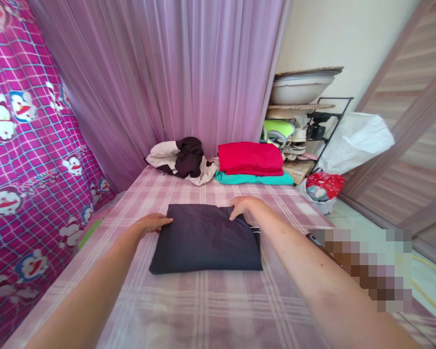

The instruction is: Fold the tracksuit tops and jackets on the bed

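Observation:
A dark navy garment (206,241), folded into a flat rectangle, lies on the plaid bedsheet (160,305) in front of me. My left hand (154,223) grips its far left edge, thumb on top and the other fingers mostly hidden. At the far right corner, my right hand (241,206) pinches the cloth between thumb and fingers. White stripes show on the garment's right side. Farther back, a red folded cloth (250,159) rests on a teal folded cloth (254,178). Left of them lies a crumpled black and off-white garment (189,160).
Purple curtains (203,72) hang behind the bed, and a pink cartoon-print curtain (32,165) hangs at left. To the right stand a black rack (336,127) with shoes and basins, a white bag (363,138) and a red bag (323,186). A blurred patch covers the right bed edge.

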`<state>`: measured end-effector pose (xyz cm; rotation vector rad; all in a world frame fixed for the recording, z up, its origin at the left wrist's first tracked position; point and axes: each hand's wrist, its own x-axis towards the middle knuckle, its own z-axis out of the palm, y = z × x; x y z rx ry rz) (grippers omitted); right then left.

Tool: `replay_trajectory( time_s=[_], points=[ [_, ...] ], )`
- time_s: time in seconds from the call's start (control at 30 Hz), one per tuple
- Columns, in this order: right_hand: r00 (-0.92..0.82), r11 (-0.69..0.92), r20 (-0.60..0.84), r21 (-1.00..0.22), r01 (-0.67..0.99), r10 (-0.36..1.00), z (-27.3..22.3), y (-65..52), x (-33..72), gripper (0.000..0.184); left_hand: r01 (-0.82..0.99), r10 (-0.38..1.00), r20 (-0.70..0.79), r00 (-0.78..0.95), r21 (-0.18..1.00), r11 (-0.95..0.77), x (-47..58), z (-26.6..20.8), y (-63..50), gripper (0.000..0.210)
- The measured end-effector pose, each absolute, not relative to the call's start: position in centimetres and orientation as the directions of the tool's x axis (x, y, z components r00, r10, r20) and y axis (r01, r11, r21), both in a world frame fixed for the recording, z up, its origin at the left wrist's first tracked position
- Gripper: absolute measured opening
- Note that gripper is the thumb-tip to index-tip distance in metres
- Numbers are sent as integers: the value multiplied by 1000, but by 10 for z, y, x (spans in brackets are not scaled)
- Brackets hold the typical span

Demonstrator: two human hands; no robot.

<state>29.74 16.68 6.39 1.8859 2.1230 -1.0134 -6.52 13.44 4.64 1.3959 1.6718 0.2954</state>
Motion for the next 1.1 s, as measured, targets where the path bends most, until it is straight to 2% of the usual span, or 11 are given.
replay_trajectory(
  time_s=[0.13, 0.3, 0.5, 0.6, 0.7, 0.87, 1.1],
  points=[
    [-284, 25, -552, -428, 903, 784, 66, 165, 289, 44, 643, 862, -500, 85, 688, 336, -61, 54, 132, 63],
    [-327, 55, -605, -423, 905, 726, 72, 162, 282, 32, 630, 852, -513, 107, 698, 341, -59, 51, 133, 61],
    [-368, 152, -530, -407, 901, 764, 73, 158, 278, 35, 485, 797, -562, 221, 772, 410, -60, 48, 132, 53],
    [-390, 180, -541, -400, 899, 745, 71, 156, 277, 38, 444, 784, -562, 265, 793, 419, -60, 51, 130, 51],
    [-392, 167, -547, -415, 894, 740, 71, 155, 275, 40, 428, 794, -541, 278, 809, 402, -61, 50, 127, 53],
    [-384, 154, -559, -413, 897, 735, 72, 155, 275, 32, 390, 835, -476, 277, 850, 355, -61, 42, 125, 58],
    [-372, 138, -569, -412, 901, 733, 74, 155, 276, 31, 309, 867, -442, 232, 878, 365, -59, 38, 133, 70]
  ],
)
